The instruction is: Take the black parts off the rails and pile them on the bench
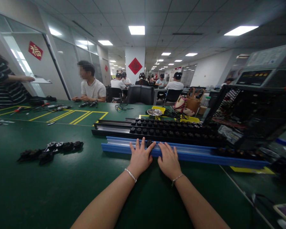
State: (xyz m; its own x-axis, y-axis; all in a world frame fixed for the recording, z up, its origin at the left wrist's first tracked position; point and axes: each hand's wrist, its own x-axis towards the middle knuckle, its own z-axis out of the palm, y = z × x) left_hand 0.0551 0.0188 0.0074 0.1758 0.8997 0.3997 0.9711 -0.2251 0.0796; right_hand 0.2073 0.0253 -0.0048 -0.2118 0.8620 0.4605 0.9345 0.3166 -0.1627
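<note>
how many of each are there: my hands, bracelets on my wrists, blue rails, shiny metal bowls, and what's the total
Left hand and right hand: 2
Left bracelet and right bracelet: 2
Blue rail: 1
Metal bowl: 1
Total: 6
</note>
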